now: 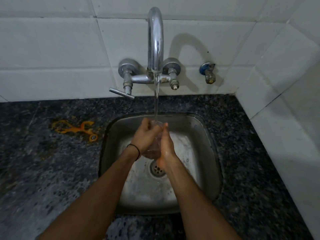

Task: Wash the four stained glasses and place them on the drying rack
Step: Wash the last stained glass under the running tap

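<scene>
A clear glass [156, 135] is held upright over the steel sink [206, 135], its mouth under the stream of water [156, 101] from the chrome tap [155, 40]. My left hand [144, 135] wraps its left side, fingers curled over the rim. My right hand [166, 144] presses flat against its right side, wet. The glass is mostly hidden between the two hands. No other glasses and no drying rack are in view.
Dark speckled granite counter [43, 170] surrounds the sink, with orange ring-shaped stains [74, 129] on it to the left. The tap lever [121, 93] sticks out at left. White tiled walls stand behind and to the right; a small valve [208, 72] juts from the wall.
</scene>
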